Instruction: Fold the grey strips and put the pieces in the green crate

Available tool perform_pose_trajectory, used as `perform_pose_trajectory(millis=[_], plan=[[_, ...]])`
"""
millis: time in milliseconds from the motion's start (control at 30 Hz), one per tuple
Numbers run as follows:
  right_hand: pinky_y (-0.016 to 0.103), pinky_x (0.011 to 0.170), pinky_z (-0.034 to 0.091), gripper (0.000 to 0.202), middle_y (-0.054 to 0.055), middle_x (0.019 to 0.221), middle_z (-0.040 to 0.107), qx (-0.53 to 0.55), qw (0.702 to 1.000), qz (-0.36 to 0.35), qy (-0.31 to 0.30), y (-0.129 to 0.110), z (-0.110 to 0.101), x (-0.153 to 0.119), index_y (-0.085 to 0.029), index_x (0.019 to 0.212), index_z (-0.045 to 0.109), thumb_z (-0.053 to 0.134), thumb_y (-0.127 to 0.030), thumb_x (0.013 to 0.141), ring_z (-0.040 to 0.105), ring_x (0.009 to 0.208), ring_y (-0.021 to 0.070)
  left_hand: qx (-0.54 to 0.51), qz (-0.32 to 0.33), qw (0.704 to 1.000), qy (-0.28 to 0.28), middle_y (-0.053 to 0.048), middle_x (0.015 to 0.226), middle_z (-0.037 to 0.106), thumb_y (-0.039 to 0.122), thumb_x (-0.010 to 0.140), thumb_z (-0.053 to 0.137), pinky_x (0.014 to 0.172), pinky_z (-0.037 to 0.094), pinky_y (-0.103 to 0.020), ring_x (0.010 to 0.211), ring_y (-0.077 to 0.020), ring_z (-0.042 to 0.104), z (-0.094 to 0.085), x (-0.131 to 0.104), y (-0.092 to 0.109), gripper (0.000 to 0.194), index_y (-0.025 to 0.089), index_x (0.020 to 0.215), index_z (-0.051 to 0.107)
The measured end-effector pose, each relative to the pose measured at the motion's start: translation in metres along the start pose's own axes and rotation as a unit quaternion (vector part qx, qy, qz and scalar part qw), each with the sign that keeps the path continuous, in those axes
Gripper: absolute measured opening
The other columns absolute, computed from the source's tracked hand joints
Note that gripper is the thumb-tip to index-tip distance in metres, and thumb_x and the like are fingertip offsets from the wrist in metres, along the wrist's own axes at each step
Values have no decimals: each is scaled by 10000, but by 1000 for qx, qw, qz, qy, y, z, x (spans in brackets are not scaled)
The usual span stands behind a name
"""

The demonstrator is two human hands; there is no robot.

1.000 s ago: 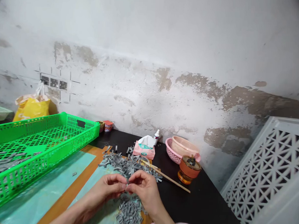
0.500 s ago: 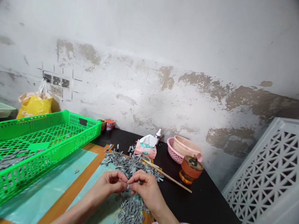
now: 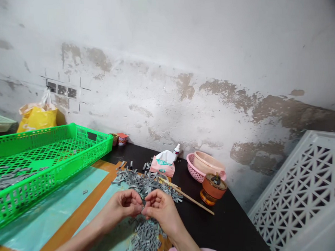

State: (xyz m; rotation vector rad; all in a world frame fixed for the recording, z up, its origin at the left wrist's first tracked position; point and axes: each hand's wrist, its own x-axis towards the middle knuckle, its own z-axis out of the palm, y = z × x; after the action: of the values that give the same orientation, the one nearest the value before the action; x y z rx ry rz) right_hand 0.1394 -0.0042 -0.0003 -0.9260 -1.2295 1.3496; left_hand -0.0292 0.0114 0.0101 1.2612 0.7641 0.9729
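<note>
My left hand (image 3: 126, 204) and my right hand (image 3: 160, 207) meet fingertip to fingertip above the table, each closed in a pinch. Something small lies between the fingers, too hidden to make out. Behind the hands spreads a pile of loose grey strips (image 3: 135, 180). Nearer to me, below my right hand, is a heap of small grey folded or looped pieces (image 3: 146, 239). Both piles rest on a light-blue sheet (image 3: 95, 208) edged with brown tape.
At left stands a green plastic crate (image 3: 61, 168) with grey pieces inside. A pink tissue pack (image 3: 162, 166), white bottle (image 3: 176, 151), wooden stick (image 3: 198, 204), amber jar (image 3: 213, 188) and pink baskets (image 3: 194, 172) sit behind and right. A white lattice panel (image 3: 306, 196) leans at far right.
The fingertips have shifted slightly against each other, with the right fingers turned a little. The view has moved slightly; the piles look the same.
</note>
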Motion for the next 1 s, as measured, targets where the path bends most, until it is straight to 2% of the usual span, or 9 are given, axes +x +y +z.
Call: perform_pose_trajectory(millis=[133, 267, 433, 700, 1000], plan=[[247, 547, 505, 374, -36, 657, 608, 12, 1000, 1, 6, 1, 2, -1, -161, 781, 637, 873, -254, 506, 545, 543, 98, 44, 49, 997, 28, 24, 566, 622, 293, 609, 837, 543, 388, -228, 529, -122, 549, 3, -1, -3, 242, 160, 644, 638], [259, 567, 510, 373, -34, 671, 612, 9, 1000, 4, 14, -1, 4, -2, -152, 792, 619, 856, -256, 523, 568, 538, 99, 65, 71, 995, 32, -10, 632, 667, 309, 679, 788, 611, 441, -264, 621, -173, 620, 2, -1, -8, 214, 163, 659, 634], [233, 532, 469, 391, -50, 612, 629, 14, 1000, 7, 24, -1, 2, 0, -168, 803, 557, 841, -236, 542, 563, 485, 95, 49, 47, 997, 25, -43, 650, 716, 370, 640, 819, 638, 459, -288, 636, -193, 632, 3, -3, -3, 256, 150, 699, 702], [227, 513, 463, 435, -45, 606, 637, 42, 999, -15, 5, 1, -1, 0, -181, 802, 529, 859, -256, 528, 554, 487, 98, 51, 26, 998, -11, -42, 593, 700, 405, 649, 803, 560, 413, -263, 524, -136, 542, 7, -6, 7, 285, 137, 688, 716], [247, 559, 483, 437, -47, 634, 645, 30, 999, 10, 11, -5, 3, -3, -173, 839, 536, 843, -251, 538, 576, 500, 98, 77, 50, 996, 21, -13, 565, 670, 359, 670, 777, 545, 383, -252, 520, -127, 520, 5, -4, 0, 242, 134, 679, 687]])
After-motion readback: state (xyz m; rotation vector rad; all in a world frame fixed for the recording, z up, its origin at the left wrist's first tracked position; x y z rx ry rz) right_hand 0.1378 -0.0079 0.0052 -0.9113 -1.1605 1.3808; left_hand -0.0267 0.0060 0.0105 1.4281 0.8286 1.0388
